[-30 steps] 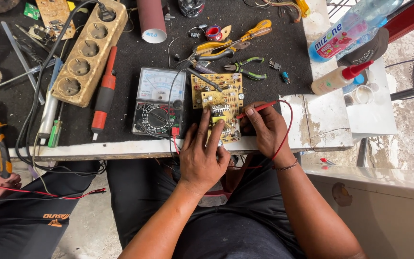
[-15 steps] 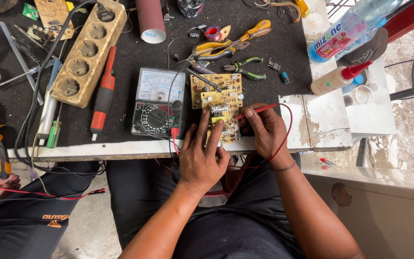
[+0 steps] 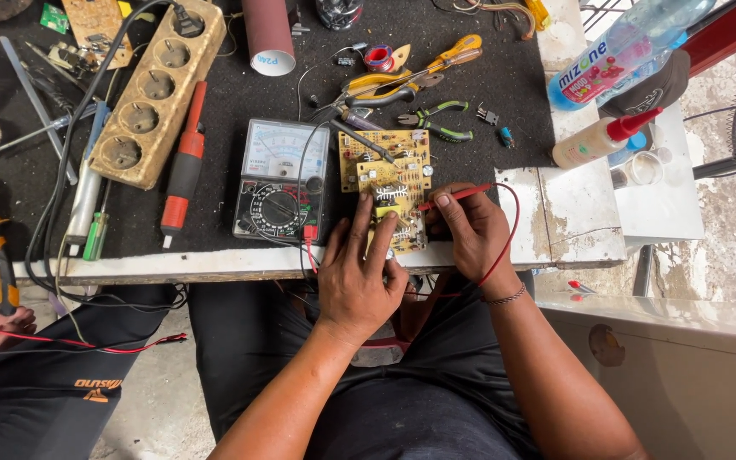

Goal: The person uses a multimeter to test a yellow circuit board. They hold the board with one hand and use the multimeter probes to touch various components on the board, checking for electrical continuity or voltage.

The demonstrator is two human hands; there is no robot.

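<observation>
While the left hand [image 3: 353, 277] is lying flat with its fingers spread on the yellow circuit board [image 3: 388, 187], the right hand [image 3: 468, 230] is pinching a thin red probe [image 3: 456, 197] and touching its tip to the board. The board is sitting at the front edge of the black mat [image 3: 487, 102], just beside a meter with a dial [image 3: 283, 179]. A red wire [image 3: 504, 243] is looping around the right wrist.

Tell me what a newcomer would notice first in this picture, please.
Probably the two hands at the near table edge: the left hand rests on a yellow circuit board, and the right hand holds a red test probe to it. Just left of the board lies an analog multimeter, on the black mat.
</observation>
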